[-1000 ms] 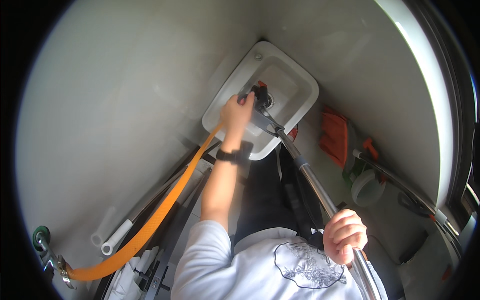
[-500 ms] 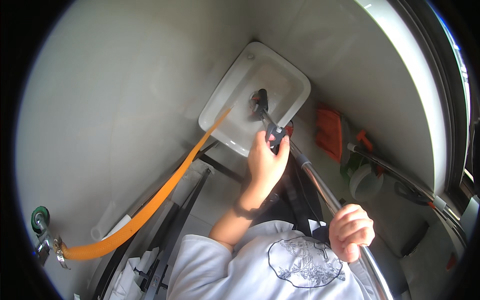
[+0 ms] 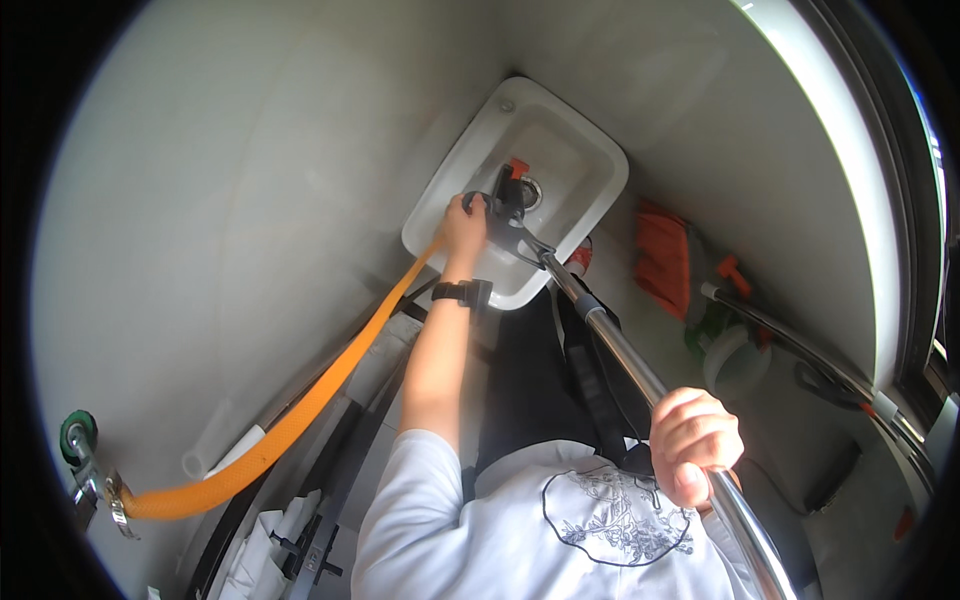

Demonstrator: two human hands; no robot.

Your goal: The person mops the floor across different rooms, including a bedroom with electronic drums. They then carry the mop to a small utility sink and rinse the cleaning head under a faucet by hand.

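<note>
A long metal pole (image 3: 625, 345) slants from my lower right up to a white basin (image 3: 590, 215). My right hand (image 3: 695, 440) is wrapped around its shaft near my chest. At the far end, the pole's black head (image 3: 510, 190), with an orange tip (image 3: 518, 168), rests over the basin beside the round drain (image 3: 531, 193). My left hand (image 3: 464, 235), with a dark band on its wrist, is closed on a rounded black part at the left of that head. An orange hose (image 3: 330, 395) runs up to the basin; its end is hidden behind my left hand.
A hose tap (image 3: 85, 465) with a green handle is on the left wall. An orange dustpan-like piece (image 3: 663, 262), a white round container (image 3: 735, 360) and another pole (image 3: 790, 340) stand at the right. A black metal frame (image 3: 330, 500) lies below the hose.
My left hand has moved from the pole's black fitting left and away from me to the head. The head has turned, showing its orange tip and uncovering the drain. My right hand keeps its grip.
</note>
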